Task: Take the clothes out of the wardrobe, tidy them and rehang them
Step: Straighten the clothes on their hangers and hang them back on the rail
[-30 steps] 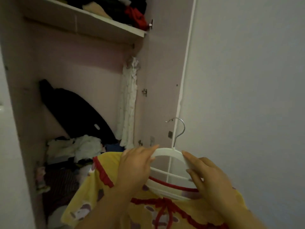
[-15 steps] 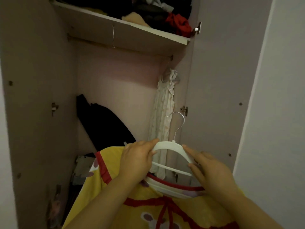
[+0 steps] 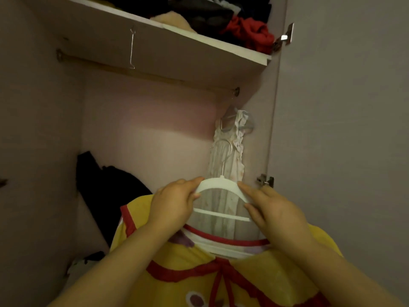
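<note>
Wardrobe [image 3: 143,129] behind, left hand [image 3: 174,202], right hand [image 3: 274,214] gripping hanger [image 3: 219,184]

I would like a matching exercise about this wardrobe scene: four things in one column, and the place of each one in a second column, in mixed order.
Things:
1. white hanger
2. yellow garment
3. pale dress
4. red cloth

Places:
A. on the top shelf
B. hanging at the right end of the rail
C. held by the left hand and the right hand
D. draped on the white hanger

Pairs: 1-C, 2-D, 3-B, 4-A
</note>
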Demonstrator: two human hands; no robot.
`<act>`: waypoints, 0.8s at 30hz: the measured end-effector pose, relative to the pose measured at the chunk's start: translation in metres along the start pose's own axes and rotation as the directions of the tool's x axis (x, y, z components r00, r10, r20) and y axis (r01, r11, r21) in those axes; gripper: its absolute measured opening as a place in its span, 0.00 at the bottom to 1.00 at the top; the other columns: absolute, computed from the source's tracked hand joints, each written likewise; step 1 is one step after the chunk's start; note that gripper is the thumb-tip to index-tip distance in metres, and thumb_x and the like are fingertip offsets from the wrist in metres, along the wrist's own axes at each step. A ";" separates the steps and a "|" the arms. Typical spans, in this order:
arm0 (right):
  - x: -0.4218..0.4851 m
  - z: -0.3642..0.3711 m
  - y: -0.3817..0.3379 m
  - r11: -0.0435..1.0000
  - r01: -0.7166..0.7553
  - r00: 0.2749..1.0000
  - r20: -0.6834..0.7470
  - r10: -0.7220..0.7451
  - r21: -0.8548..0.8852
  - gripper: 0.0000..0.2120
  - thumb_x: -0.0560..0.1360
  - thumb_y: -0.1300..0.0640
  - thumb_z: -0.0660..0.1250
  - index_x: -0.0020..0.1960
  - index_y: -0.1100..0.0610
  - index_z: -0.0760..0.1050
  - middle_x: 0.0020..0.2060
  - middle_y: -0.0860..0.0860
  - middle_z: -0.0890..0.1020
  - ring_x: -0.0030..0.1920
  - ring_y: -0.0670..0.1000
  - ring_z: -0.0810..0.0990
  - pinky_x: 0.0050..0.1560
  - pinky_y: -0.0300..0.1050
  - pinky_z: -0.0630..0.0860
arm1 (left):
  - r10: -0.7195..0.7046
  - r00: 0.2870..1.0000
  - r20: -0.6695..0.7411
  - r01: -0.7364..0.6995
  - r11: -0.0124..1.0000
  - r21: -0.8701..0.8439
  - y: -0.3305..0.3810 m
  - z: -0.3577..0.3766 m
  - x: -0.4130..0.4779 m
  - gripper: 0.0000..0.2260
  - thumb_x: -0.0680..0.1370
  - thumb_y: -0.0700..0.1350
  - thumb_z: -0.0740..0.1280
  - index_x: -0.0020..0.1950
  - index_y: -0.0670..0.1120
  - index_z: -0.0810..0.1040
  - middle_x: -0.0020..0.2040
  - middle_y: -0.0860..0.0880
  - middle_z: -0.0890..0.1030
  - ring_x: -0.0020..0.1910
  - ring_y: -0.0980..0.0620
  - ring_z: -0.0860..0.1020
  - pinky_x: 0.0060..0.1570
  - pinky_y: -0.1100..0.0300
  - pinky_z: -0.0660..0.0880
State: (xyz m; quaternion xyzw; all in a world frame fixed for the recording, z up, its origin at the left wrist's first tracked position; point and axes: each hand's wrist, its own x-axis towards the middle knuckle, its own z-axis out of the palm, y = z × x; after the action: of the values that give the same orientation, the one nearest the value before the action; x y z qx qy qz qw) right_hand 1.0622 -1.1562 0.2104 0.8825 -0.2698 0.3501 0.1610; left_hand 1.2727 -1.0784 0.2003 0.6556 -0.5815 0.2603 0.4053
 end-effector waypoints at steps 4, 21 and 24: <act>0.060 0.025 0.035 0.999 0.038 0.999 -0.019 -0.038 -0.024 0.22 0.81 0.47 0.51 0.74 0.41 0.54 0.55 0.46 0.72 0.49 0.49 0.76 0.41 0.44 0.73 | -0.032 0.999 0.002 0.032 0.999 0.025 -0.017 0.029 0.059 0.15 0.78 0.46 0.62 0.64 0.60 0.72 0.44 0.50 0.78 0.43 0.48 0.76 0.43 0.54 0.74; 0.268 0.093 0.130 0.975 0.008 0.996 -0.081 -0.027 -0.224 0.22 0.81 0.56 0.53 0.74 0.49 0.56 0.55 0.54 0.71 0.50 0.57 0.77 0.44 0.50 0.76 | -0.042 0.971 -0.237 -0.001 0.984 -0.178 -0.092 0.151 0.271 0.17 0.78 0.44 0.64 0.68 0.51 0.72 0.60 0.48 0.78 0.58 0.48 0.75 0.50 0.61 0.68; 0.311 0.105 0.140 0.947 -0.042 0.993 -0.121 0.003 -0.318 0.19 0.80 0.58 0.55 0.70 0.51 0.62 0.51 0.54 0.71 0.45 0.57 0.76 0.37 0.48 0.72 | 0.031 0.981 -0.192 -0.072 0.976 -0.207 -0.114 0.171 0.304 0.20 0.78 0.43 0.65 0.70 0.50 0.69 0.65 0.50 0.74 0.63 0.51 0.71 0.54 0.66 0.63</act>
State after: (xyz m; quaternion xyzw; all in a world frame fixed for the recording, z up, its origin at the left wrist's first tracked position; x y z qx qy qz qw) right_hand 1.2250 -1.4312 0.3693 0.8191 -0.3230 0.3553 0.3138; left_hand 1.4188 -1.3893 0.3291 0.5655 -0.5823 0.2674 0.5193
